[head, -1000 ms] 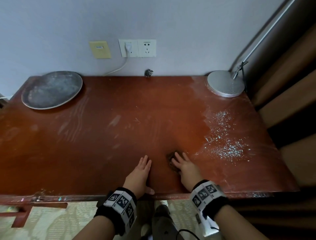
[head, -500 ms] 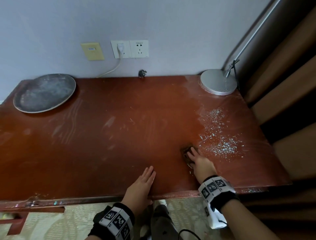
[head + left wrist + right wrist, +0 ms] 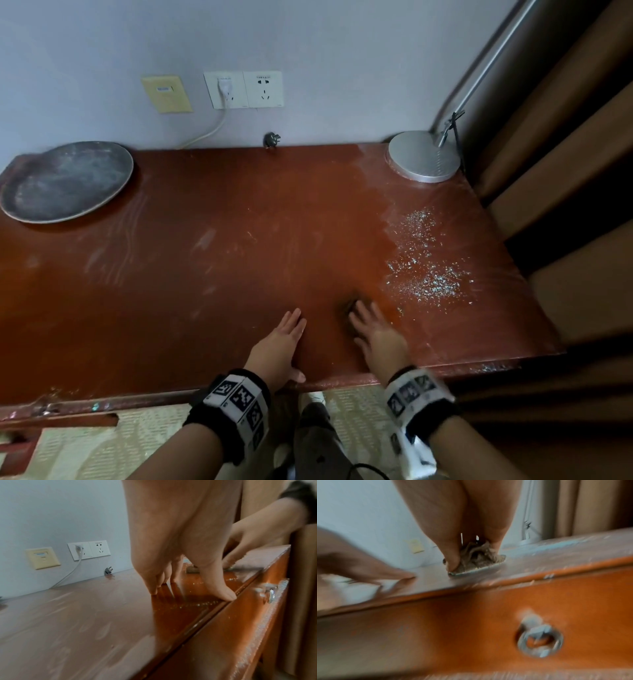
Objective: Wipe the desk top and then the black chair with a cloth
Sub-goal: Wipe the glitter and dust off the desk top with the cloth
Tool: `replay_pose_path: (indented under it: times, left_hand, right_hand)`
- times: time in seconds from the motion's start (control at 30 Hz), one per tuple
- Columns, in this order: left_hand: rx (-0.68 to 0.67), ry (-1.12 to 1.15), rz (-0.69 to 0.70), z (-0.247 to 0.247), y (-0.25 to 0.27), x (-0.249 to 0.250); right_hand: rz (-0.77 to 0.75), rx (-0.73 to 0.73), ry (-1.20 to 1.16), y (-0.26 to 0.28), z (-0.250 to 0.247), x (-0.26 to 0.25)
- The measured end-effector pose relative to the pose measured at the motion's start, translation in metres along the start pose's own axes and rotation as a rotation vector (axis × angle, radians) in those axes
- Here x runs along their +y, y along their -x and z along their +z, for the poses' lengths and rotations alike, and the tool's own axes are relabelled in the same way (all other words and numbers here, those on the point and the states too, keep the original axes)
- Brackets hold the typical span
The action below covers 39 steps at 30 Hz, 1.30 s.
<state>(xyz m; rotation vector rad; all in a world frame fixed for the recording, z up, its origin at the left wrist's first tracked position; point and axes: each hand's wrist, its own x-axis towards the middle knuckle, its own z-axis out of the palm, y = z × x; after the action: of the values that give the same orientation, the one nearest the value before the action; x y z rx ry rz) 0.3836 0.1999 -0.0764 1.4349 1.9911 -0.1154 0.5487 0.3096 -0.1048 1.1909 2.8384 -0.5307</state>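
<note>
The red-brown desk top (image 3: 222, 274) fills the head view, smeared with dust streaks. My right hand (image 3: 373, 329) lies near the front edge with straight, spread fingers pressing a small crumpled brown cloth (image 3: 347, 306) onto the wood. The right wrist view shows the cloth (image 3: 476, 559) bunched under that hand. Just right of the cloth lies a patch of glittery crumbs (image 3: 421, 270). My left hand (image 3: 281, 342) rests flat and open on the desk to the left, thumb at the front edge; its fingertips (image 3: 154, 588) touch the wood. No black chair is in view.
A round grey plate (image 3: 65, 181) sits at the back left corner, a silver lamp base (image 3: 423, 156) at the back right. A loose plug (image 3: 271, 139) lies by the wall under the sockets. Brown curtains (image 3: 565, 171) hang at the right. A drawer ring handle (image 3: 539, 641) is below the front edge.
My right hand slid the cloth rightward toward the glittery crumbs, then drew back slightly to the left. The left hand stayed flat near the front edge.
</note>
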Motion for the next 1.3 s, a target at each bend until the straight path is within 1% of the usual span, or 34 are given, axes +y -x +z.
replay_pose_path:
  times: [0.07,0.1,0.17,0.2,0.27,0.3,0.33,0.4,0.43,0.5,0.53,0.57,0.6,0.67,0.77,0.8,0.87,0.93,1.0,1.03,1.1,1.23,1.3]
  left_hand:
    - [0.01,-0.003,-0.001,0.0,-0.002,0.001]
    - [0.01,-0.003,-0.003,0.001,-0.003,0.002]
    - [0.015,0.011,-0.007,0.003,-0.005,0.002]
    - [0.021,0.023,-0.011,0.004,-0.005,0.001]
    - [0.032,0.036,-0.021,0.006,-0.005,0.002]
    - [0.037,0.037,-0.024,0.006,-0.005,0.002]
    - [0.042,0.038,-0.025,0.006,-0.004,0.002]
    - [0.044,0.038,-0.024,0.005,-0.004,0.003]
    - [0.045,0.037,-0.024,0.005,-0.004,0.003]
    - [0.044,0.034,-0.031,0.005,-0.006,0.003]
    - [0.042,0.032,-0.039,0.005,-0.006,0.005]
    - [0.043,0.03,-0.046,0.005,-0.006,0.005]
    - [0.043,0.025,-0.051,0.005,-0.006,0.006]
    - [0.029,0.015,-0.049,0.003,-0.006,0.006]
    - [0.038,0.02,-0.048,0.004,-0.004,0.007]
    - [0.044,0.023,-0.046,0.004,-0.003,0.007]
    - [0.043,0.022,-0.04,0.005,-0.003,0.006]
    - [0.042,0.027,-0.039,0.005,-0.003,0.005]
    - [0.045,0.029,-0.04,0.005,-0.004,0.005]
    - [0.041,0.025,-0.043,0.005,-0.005,0.005]
    - [0.024,0.011,-0.053,0.003,-0.008,0.005]
    - [-0.017,-0.038,-0.065,-0.005,-0.015,0.008]
    - [-0.017,-0.042,-0.064,-0.008,-0.018,0.012]
  right_hand:
    - [-0.203,0.014,-0.026,0.023,0.018,-0.012]
    - [-0.236,0.024,-0.016,0.032,0.023,-0.011]
    - [-0.195,0.049,0.017,0.041,0.023,0.001]
    - [-0.129,0.09,0.011,0.042,0.02,0.012]
    - [0.06,0.142,-0.078,0.041,0.015,0.037]
    - [0.121,0.193,-0.099,0.041,0.015,0.044]
    - [0.162,0.225,-0.068,0.04,0.016,0.045]
    - [0.172,0.183,-0.044,0.042,0.024,0.025]
    - [0.12,0.182,-0.094,0.042,0.03,0.01]
    - [-0.07,0.086,-0.096,0.049,0.044,-0.018]
    - [-0.114,0.046,-0.064,0.053,0.048,-0.025]
    - [-0.127,0.039,-0.037,0.055,0.045,-0.023]
    - [-0.129,0.069,-0.013,0.054,0.041,-0.014]
    - [-0.083,0.126,-0.03,0.056,0.033,0.014]
    - [0.058,0.231,-0.078,0.053,0.023,0.051]
    - [0.097,0.23,-0.042,0.051,0.023,0.051]
    - [0.145,0.201,-0.041,0.051,0.021,0.029]
    - [0.017,0.153,-0.041,0.054,0.025,0.004]
    - [-0.121,0.13,-0.064,0.055,0.032,-0.006]
    - [-0.148,0.12,-0.084,0.056,0.034,-0.002]
    - [-0.128,0.145,-0.085,0.056,0.029,0.019]
    - [0.03,0.296,-0.126,0.059,0.019,0.083]
    - [0.085,0.323,-0.114,0.059,0.015,0.097]
